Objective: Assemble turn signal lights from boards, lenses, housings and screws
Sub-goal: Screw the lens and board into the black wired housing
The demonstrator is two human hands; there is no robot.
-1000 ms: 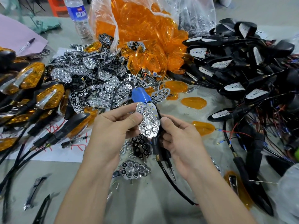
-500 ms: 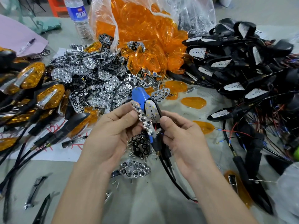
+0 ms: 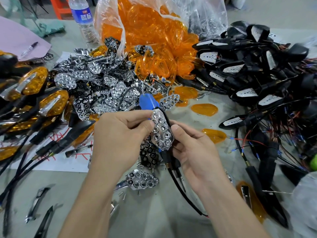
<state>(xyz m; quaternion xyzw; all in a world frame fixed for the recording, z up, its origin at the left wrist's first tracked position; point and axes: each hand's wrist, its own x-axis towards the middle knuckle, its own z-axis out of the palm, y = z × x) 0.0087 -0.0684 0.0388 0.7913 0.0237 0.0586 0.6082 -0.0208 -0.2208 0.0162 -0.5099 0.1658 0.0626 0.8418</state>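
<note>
My left hand pinches a chrome reflector plate with honeycomb cups at its left edge. My right hand grips the black housing behind the plate, its stem and cable hanging below. The plate lies face-up over the housing, which it mostly hides. A blue tool handle lies on the table just behind both hands.
A heap of chrome reflectors lies at centre left, and a plastic bag of orange lenses at the back. Black housings with boards are piled right, finished lights left. Loose screws, another reflector and orange lenses lie nearby.
The reflector plate was turned edge-on away from the housing half a second ago, showing the white board. Now it is flat over the housing again.
</note>
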